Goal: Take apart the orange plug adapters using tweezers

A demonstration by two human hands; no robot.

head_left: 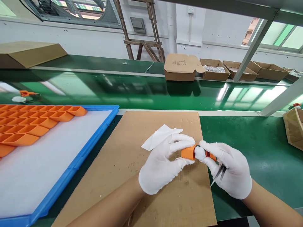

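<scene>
My left hand [163, 165], in a white glove, grips a small orange plastic part [188, 153] between thumb and fingers. My right hand [233, 170], gloved too, meets it from the right, its fingertips pinched at the part's end. More orange [210, 156] shows between the right fingers; whether it belongs to the same part I cannot tell. A pointed metal tool [219, 173] with two tips, like tweezers or snips, pokes out below the right palm. Under both hands lies a cardboard sheet [132, 179], and a folded white paper or cloth [161, 137] rests behind my left hand.
At left, a blue-rimmed tray [71, 167] holds rows of orange parts [30, 126]. Beyond the bench runs a shiny green conveyor [132, 94]. Cardboard boxes [182, 71] line the far ledge. A grey metal post [281, 97] slants at right, near a brown paper bag [293, 126].
</scene>
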